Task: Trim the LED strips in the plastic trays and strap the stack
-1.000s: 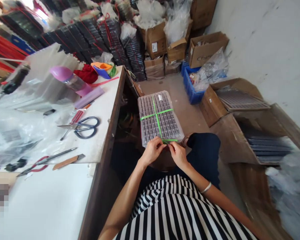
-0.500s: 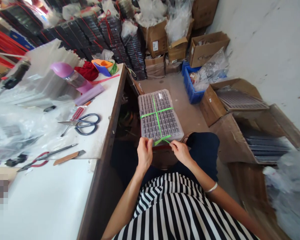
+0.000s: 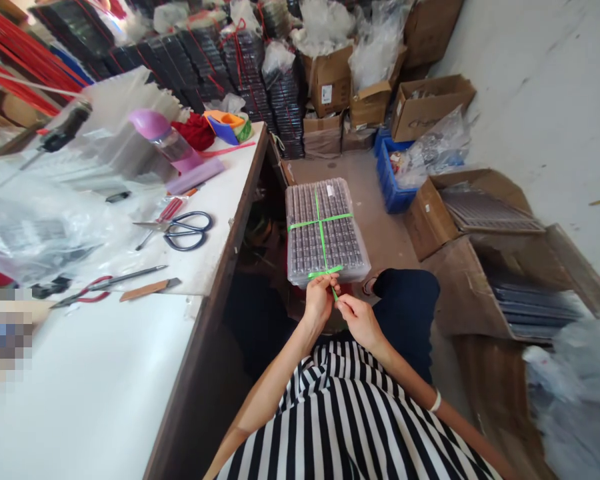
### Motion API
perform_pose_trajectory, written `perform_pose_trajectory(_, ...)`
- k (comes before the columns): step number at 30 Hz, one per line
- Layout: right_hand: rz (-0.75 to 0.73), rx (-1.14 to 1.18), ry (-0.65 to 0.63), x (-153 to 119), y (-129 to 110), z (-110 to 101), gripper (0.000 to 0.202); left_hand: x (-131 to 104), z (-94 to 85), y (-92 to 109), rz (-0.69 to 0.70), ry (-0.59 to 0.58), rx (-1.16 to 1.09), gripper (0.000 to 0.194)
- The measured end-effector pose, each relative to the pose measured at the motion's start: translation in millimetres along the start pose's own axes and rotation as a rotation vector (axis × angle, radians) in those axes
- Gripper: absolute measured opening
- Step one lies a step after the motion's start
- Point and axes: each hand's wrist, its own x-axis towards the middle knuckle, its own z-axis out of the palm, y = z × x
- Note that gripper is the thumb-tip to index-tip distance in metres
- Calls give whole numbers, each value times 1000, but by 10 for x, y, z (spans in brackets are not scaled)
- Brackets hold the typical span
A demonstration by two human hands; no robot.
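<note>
A stack of clear plastic trays (image 3: 347,245) with dark ribbed contents sits in front of my knees. A green strap (image 3: 322,237) crosses its top both ways and is knotted or looped at the near edge. My left hand (image 3: 320,300) is closed in a pinch on the strap just below that knot. Close by on its right, my right hand (image 3: 357,319) pinches the strap's loose end, a short green length showing between the two hands. The fingertips partly hide the strap.
On the white table (image 3: 105,373) at left lie scissors (image 3: 187,231), pliers (image 3: 97,288), a cutting blade (image 3: 150,290) and a pink-capped bottle (image 3: 167,143). Cardboard boxes (image 3: 445,243) and a blue crate (image 3: 395,187) stand right. Tied black stacks (image 3: 285,100) line the back.
My left hand has moved right to the strap's knot, and my right hand has come slightly down and toward me with the strap end. The hands are closer together.
</note>
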Motion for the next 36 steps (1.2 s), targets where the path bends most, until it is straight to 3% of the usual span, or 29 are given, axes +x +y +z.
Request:
perform_pose_trajectory(7, -63, -71, -8, -77, -129, 64, 33, 67, -20, -6, -75, 31, 0, 25)
perform_pose_trajectory(11, -89, -132, -44, -29, 99, 77, 30, 58, -123, 34, -99, 23, 63, 28)
perform_pose_trajectory(14, -47, -193, 30, 44, 335, 15, 27, 10, -294, 57, -93, 45, 157, 37)
perform_pose_trajectory(18, -32, -222, 171, 179, 401, 10, 28, -98, -457, 41, 85, 166, 305, 40)
perform_pose_trajectory(25, -100, -213, 238, 498, 122, 229, 24, -149, -364, 118, 431, 182, 664, 32)
perform_pose_trajectory(30, -114, -244, 275, 584, 135, 205, 24, -56, -363, 298, 526, 119, 920, 9)
perform_pose_trajectory(36, -138, -247, 300, 551, 167, 221, 25, -106, -336, 354, 549, 65, 1004, 8)
